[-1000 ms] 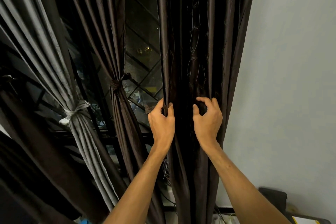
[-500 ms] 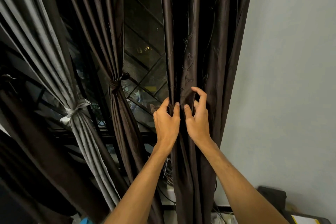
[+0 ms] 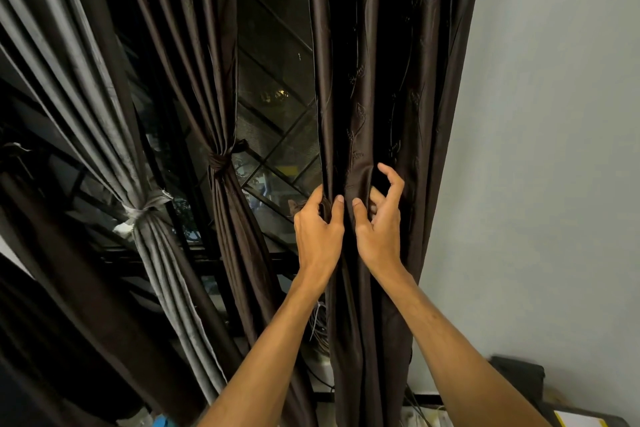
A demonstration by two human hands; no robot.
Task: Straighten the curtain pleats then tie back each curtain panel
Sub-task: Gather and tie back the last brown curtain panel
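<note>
Left hand [image 3: 317,229] grips gathered pleats, right hand [image 3: 377,230] pinches next fold, forefinger lifted — both on loose brown panel [image 3: 381,80] hanging just beside wall [image 3: 554,149]. Risk: glossy fabric slipping from light pinch — pleats fan out, bundle uneven for tying

Dark brown embroidered curtain [image 3: 381,80]; grey curtain [image 3: 86,97]; grey wall [image 3: 554,149]

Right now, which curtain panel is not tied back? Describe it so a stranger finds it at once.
Start at the pale wall on the right; the dark brown curtain panel hangs beside it. Unlike the tied brown panel and the tied grey panel further left, it falls loose, with the left hand and right hand gripping its folds.
</note>
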